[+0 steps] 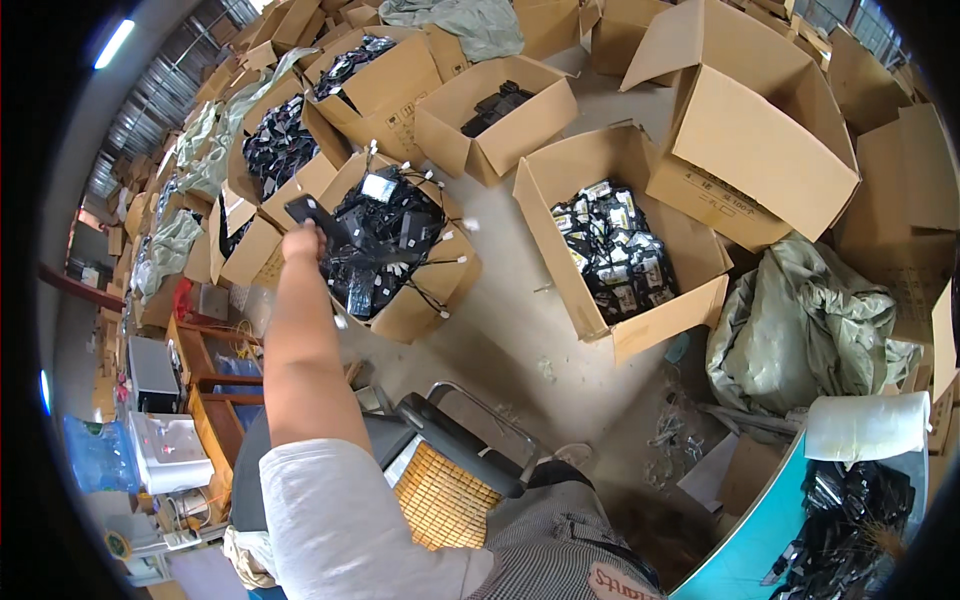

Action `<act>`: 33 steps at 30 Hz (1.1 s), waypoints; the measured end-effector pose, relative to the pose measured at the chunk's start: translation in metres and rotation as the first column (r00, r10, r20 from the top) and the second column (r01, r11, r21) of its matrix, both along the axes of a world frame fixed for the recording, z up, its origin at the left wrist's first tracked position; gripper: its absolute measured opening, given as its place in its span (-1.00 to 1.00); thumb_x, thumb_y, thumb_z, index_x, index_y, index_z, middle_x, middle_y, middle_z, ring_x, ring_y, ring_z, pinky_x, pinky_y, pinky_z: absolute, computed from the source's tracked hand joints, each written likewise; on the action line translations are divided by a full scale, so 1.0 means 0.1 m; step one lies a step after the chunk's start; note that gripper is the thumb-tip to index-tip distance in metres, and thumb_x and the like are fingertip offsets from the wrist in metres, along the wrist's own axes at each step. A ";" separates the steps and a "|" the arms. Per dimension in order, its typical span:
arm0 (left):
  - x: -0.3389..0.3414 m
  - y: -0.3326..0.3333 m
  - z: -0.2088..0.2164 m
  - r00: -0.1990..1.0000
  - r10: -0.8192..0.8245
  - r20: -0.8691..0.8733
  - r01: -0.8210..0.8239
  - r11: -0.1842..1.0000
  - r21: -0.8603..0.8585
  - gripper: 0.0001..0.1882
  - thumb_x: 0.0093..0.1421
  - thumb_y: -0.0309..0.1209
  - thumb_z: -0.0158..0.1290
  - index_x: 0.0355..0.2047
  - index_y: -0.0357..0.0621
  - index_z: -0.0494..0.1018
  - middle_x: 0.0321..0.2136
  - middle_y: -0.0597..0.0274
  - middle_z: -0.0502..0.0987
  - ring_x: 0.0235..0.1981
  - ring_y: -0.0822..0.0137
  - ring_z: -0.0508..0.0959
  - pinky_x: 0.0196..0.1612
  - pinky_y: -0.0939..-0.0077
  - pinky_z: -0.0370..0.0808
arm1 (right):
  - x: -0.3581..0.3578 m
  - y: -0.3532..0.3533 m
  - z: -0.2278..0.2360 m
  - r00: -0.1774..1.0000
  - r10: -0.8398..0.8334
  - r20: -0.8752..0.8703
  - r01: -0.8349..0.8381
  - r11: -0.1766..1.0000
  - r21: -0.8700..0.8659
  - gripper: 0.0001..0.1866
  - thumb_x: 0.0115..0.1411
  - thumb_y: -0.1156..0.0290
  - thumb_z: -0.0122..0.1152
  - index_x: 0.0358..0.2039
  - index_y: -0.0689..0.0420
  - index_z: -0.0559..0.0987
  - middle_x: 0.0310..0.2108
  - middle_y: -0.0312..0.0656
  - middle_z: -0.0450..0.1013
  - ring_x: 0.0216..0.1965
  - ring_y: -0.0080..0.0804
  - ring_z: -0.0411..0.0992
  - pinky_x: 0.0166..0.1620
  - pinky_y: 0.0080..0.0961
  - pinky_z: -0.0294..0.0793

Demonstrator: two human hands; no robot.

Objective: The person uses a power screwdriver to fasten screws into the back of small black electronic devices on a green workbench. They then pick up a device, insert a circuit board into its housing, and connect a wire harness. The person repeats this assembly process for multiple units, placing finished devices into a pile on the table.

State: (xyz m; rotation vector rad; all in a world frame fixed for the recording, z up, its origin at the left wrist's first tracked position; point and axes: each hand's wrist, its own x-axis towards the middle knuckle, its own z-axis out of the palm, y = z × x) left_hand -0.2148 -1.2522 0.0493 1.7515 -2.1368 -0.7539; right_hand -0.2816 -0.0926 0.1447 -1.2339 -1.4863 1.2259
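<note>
My left hand (303, 241) reaches out with the arm stretched toward the far left. Its fingers are closed on a flat black rectangular device (310, 213), whose exact kind I cannot make out. The device is over the left edge of an open cardboard box (455, 285). Inside that box is a heap of black electronic parts (375, 235) with dark cables and small white connectors that hang over the rim. My right hand is outside the view.
Another open box (545, 172) holds packed black-and-white pieces (615, 245). More boxes of black parts (280, 145) stand at the far left. A chair (445, 490) is beside me, and a turquoise table (745, 545) with a plastic roll (865, 425) is at the right.
</note>
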 end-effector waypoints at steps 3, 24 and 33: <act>0.02 0.23 0.16 0.997 0.063 -0.040 -0.067 0.993 -0.096 -0.38 0.25 0.01 -0.06 -0.06 -0.41 0.44 -0.07 -0.22 0.52 -0.01 -0.08 0.52 0.04 0.18 0.41 | 0.13 -0.17 0.16 1.000 0.005 0.004 -0.005 0.999 0.052 -0.35 0.18 -0.31 -0.02 -0.10 0.06 0.44 -0.39 -0.18 0.45 -0.45 -0.32 0.41 -0.35 -0.28 0.48; -0.29 5.51 -0.93 0.546 -0.691 -0.475 0.830 0.369 0.418 -0.74 0.28 -0.41 0.02 -0.07 -0.25 0.50 -0.41 0.31 0.58 -0.45 0.52 0.51 -0.31 0.58 0.48 | 3.16 0.96 -0.07 0.835 -0.373 -0.406 0.233 0.906 -0.353 -0.48 0.15 -0.21 0.17 -0.32 0.01 0.34 -0.55 -0.31 0.34 -0.57 -0.43 0.29 -0.48 -0.37 0.35; -0.02 8.58 0.60 -0.507 -0.685 -0.523 0.784 -0.618 0.050 -0.80 0.19 -0.46 0.10 -0.18 -0.25 0.54 -0.35 0.10 0.56 -0.34 0.26 0.59 -0.26 0.44 0.53 | 4.51 0.81 -0.75 0.815 -0.530 -0.234 0.333 0.758 -0.561 -0.61 0.15 0.23 0.27 -0.17 0.17 0.32 -0.43 -0.12 0.36 -0.49 -0.22 0.38 -0.41 -0.27 0.49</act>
